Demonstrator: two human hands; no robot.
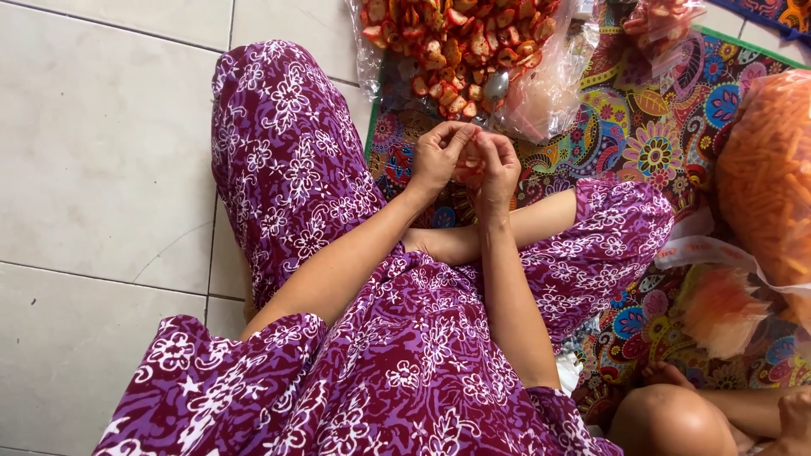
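Hands at work on a small packet of red snack chips above my lap.

Both my left hand [438,156] and right hand [497,165] pinch the small packet [470,169] between fingertips, grip closed on it, just before the big open bag of chips [460,51] on the patterned mat [642,135]. It looks light, thin, crinkly and slippery; the chips seem brittle, so I'd hold it by its top edge.
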